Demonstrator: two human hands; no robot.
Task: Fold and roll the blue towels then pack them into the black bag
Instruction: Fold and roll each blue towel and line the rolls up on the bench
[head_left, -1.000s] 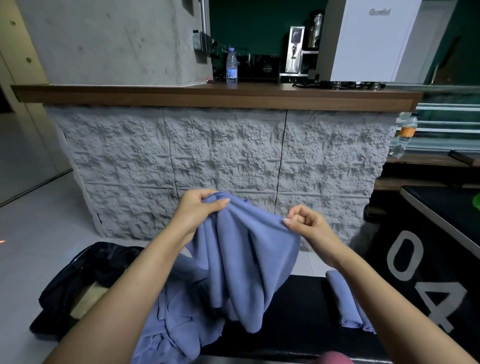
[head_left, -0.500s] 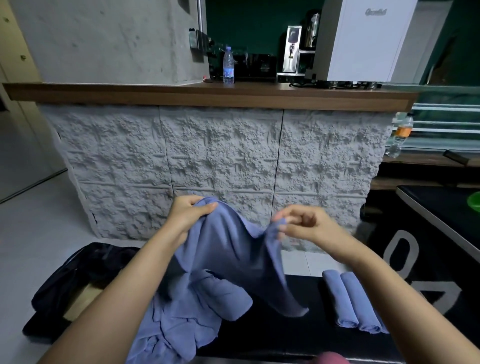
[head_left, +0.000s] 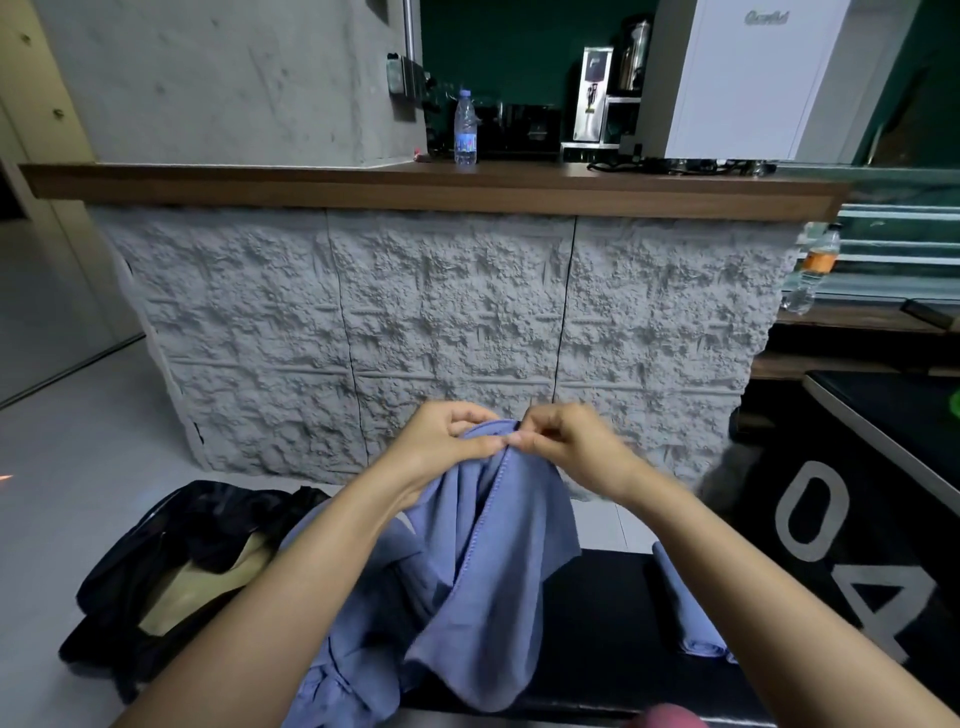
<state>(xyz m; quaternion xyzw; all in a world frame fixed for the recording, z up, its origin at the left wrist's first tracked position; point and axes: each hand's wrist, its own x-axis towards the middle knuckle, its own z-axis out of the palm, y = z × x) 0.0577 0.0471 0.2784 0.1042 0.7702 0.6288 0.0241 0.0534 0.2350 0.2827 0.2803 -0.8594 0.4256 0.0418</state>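
At centre frame, left hand (head_left: 441, 447) and right hand (head_left: 566, 441) touch, curled fingers (head_left: 467, 415) pinching the blue towel (head_left: 483, 571) at its top edge. Cloth hangs below them.

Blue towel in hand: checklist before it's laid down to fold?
1. Grip: left hand and right hand both pinch the top edge of the towel: ok.
2. Corners matched: cannot tell, the fingers cover them.
3. Towel free of the loose pile: cannot tell, they overlap in view.
4. Bare bench space to its right: ok.
5. The rolled towel lies off to the right: ok.
6. Mouth of the black bag open, at left: ok.
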